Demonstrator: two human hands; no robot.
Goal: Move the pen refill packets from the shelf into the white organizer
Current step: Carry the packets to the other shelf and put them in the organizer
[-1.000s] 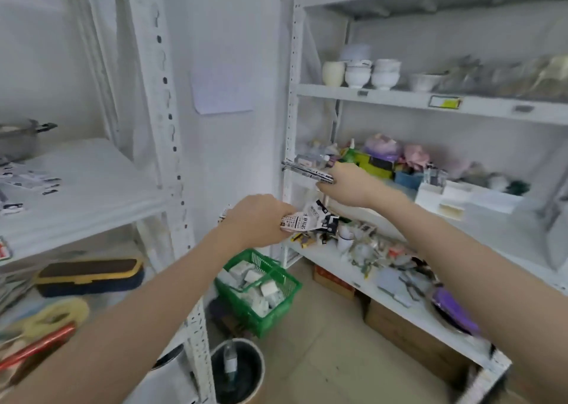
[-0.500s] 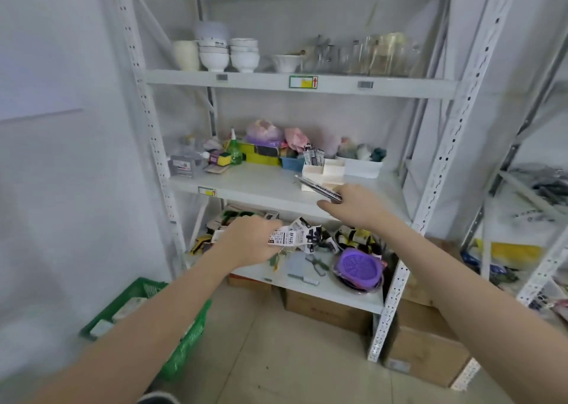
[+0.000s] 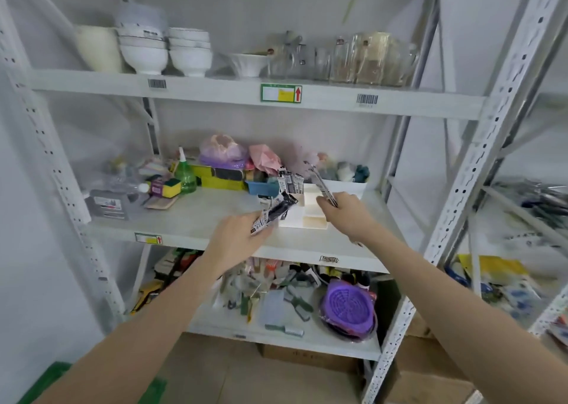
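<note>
Right now my left hand (image 3: 238, 239) grips a bundle of pen refill packets (image 3: 275, 211), their black-and-white ends fanning up toward the white organizer (image 3: 304, 216) on the middle shelf (image 3: 196, 216). My right hand (image 3: 344, 211) pinches another thin packet (image 3: 321, 185), held slanted over the organizer's right side. More packets (image 3: 290, 184) stand upright in the organizer's back compartment. Just behind it sit a blue bin (image 3: 261, 187) and a white tray (image 3: 350, 185).

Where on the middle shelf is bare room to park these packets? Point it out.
Bare grey shelf surface lies between the yellow-green sponge on the left and the white plastic organizer. The back row near the green spray bottle is crowded.
</note>
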